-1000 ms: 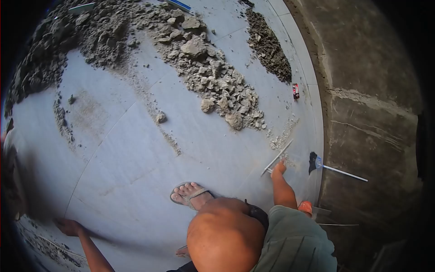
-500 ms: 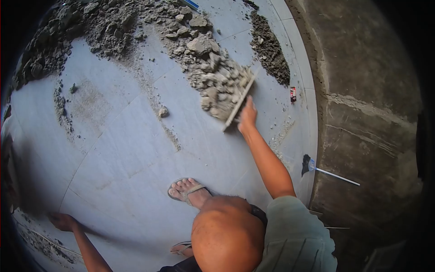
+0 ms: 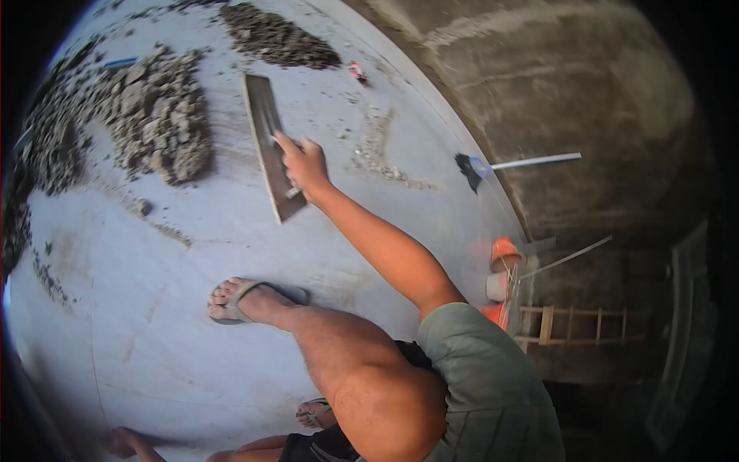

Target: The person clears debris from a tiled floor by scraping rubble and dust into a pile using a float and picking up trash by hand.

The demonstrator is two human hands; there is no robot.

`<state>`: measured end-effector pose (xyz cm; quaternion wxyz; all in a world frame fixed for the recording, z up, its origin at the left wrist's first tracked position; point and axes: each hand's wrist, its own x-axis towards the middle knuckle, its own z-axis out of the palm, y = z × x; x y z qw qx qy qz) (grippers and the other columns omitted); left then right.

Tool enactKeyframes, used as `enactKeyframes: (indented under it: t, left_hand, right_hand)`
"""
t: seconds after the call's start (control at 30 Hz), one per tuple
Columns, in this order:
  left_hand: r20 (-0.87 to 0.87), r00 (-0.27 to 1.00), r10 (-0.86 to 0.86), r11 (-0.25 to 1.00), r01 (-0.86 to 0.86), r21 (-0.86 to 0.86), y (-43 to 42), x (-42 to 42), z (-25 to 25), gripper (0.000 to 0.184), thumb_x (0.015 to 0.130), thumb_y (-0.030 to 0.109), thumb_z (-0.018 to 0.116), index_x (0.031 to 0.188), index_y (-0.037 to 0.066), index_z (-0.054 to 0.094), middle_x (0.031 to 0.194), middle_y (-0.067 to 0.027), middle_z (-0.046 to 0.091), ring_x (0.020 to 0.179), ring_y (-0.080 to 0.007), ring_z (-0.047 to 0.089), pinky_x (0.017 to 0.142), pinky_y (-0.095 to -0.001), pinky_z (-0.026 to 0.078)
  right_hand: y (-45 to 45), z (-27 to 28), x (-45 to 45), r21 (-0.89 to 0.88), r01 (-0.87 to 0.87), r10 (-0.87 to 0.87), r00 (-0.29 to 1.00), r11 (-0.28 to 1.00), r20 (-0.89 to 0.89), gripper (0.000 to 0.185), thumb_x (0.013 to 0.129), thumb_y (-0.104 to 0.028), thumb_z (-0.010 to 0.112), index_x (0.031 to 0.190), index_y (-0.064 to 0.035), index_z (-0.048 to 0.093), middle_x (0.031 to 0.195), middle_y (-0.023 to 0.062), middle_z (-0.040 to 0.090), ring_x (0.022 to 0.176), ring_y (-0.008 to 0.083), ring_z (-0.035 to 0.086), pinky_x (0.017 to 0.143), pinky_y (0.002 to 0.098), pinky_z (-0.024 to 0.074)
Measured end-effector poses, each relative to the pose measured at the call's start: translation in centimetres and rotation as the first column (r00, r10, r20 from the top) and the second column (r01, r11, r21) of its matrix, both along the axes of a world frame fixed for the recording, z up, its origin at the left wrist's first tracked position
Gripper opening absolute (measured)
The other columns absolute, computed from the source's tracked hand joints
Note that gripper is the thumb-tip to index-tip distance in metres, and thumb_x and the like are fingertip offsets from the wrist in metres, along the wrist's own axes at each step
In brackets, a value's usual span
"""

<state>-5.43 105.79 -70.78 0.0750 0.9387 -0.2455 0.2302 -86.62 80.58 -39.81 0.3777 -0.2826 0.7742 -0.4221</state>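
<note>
My right hand [image 3: 306,168] is closed around the handle of a long rectangular plastering trowel [image 3: 265,142]. The trowel is tilted, its handle side facing me, to the right of a heap of grey, crumbly mortar [image 3: 158,115] on the pale tiled floor [image 3: 154,254]. A gap separates the blade from this heap. At the bottom left edge, my left hand [image 3: 119,443] is low by the floor; it looks dark and blurred, so its fingers are unclear.
A second, darker mortar pile [image 3: 277,37] lies beyond the trowel, with a small red packet [image 3: 358,73] nearby. Rightward are a broom [image 3: 531,161], orange buckets [image 3: 504,252] and a wooden ladder [image 3: 577,326]. My sandalled foot [image 3: 246,300] rests on the tiles.
The trowel was pressed against the mortar heap's edge; now it is apart from it, with its handle side facing me. The whole view has turned, and the buckets and ladder have appeared.
</note>
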Motion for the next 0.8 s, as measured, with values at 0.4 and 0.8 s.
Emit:
enactKeyframes:
  t: [0.4, 0.8]
  left_hand:
    - [-0.272, 0.962, -0.009, 0.794, 0.173, 0.583, -4.0, -10.2, 10.6, 0.048, 0.097, 0.045, 0.044, 0.095, 0.003, 0.068, 0.101, -0.0195, 0.069, 0.096, -0.041, 0.066, 0.082, -0.0512, 0.051]
    - [-0.775, 0.178, -0.606, 0.238, 0.971, 0.036, -16.5, -42.6, 19.9, 0.02, 0.095, 0.014, 0.057, 0.102, -0.001, 0.066, 0.102, -0.0202, 0.067, 0.097, -0.0393, 0.063, 0.086, -0.0437, 0.05]
  right_hand:
    - [67.5, -8.8, -22.8, 0.203, 0.166, 0.114, 0.432, 0.965, -0.895, 0.043, 0.088, -0.02, 0.063, 0.125, -0.0007, 0.053, 0.089, 0.0133, 0.057, 0.072, 0.0269, 0.059, 0.064, 0.0394, 0.0489]
    - [65.5, -19.3, -42.8, 0.245, 0.784, -0.083, 0.351, 0.57, -0.933, 0.054, 0.093, -0.037, 0.06, 0.126, 0.005, 0.054, 0.121, 0.0278, 0.061, 0.11, 0.0423, 0.061, 0.093, 0.0471, 0.0488]
